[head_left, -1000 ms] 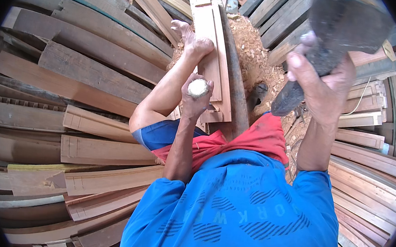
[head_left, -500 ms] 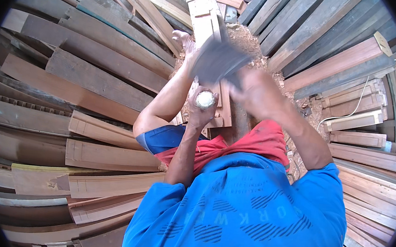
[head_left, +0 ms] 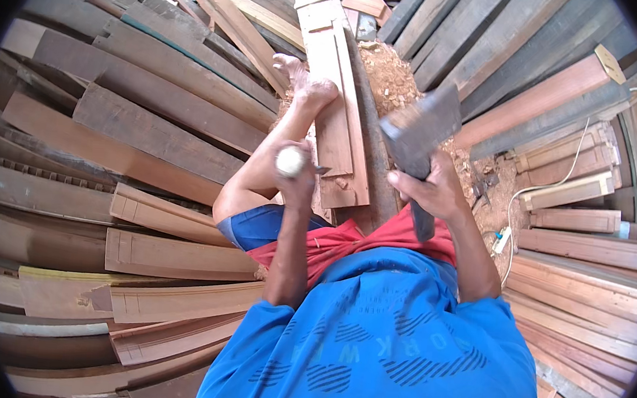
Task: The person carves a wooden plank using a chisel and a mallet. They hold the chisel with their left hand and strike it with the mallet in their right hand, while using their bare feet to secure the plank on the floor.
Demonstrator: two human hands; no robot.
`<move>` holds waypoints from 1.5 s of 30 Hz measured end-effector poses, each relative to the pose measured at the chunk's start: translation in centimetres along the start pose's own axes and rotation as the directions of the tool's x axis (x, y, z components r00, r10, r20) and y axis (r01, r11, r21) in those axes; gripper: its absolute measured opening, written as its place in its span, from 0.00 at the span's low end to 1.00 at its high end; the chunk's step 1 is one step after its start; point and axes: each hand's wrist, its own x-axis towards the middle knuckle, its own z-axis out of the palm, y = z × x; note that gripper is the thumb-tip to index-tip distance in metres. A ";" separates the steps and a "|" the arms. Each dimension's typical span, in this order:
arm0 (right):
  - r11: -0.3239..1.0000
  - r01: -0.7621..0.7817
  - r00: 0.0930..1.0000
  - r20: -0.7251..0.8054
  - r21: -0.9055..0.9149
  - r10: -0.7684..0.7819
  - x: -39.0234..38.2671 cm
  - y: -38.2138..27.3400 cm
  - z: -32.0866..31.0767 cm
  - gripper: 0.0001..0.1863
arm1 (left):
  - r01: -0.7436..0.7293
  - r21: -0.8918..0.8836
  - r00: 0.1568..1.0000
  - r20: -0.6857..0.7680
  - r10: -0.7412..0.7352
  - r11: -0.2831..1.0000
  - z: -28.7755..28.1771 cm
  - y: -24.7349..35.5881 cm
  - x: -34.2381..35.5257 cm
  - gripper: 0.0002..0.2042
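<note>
My left hand (head_left: pixel 299 185) is closed round a chisel (head_left: pixel 291 162), whose pale round handle end faces up. A short dark bit of its blade shows beside the lower end of a grooved wooden board (head_left: pixel 344 144). To the right, my right hand (head_left: pixel 442 189) grips the dark handle of a broad, flat-headed mallet (head_left: pixel 423 125), raised with its head apart from the chisel. The board lies lengthwise in front of me, with raised edges and a sunken face. My bare left foot (head_left: pixel 316 93) rests on its left side. A few chips sit near its close end.
Under the board runs a darker beam (head_left: pixel 374 120). Wood shavings (head_left: pixel 390 76) heap up beside it. Stacked planks (head_left: pixel 166 125) crowd the left, and long timbers (head_left: pixel 491 47) lean at the far right. A white cable (head_left: pixel 543 190) trails along the right side.
The mallet has swung back to the right, away from the chisel, with my right hand. My left hand and the chisel have shifted left, uncovering the close end of the board.
</note>
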 end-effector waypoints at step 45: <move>0.891 -0.097 0.968 -0.165 0.444 0.187 -3.4 8.1 -2.4 0.19 | -0.564 0.823 0.467 0.391 -0.793 0.073 -4.7 -5.7 -2.1 0.45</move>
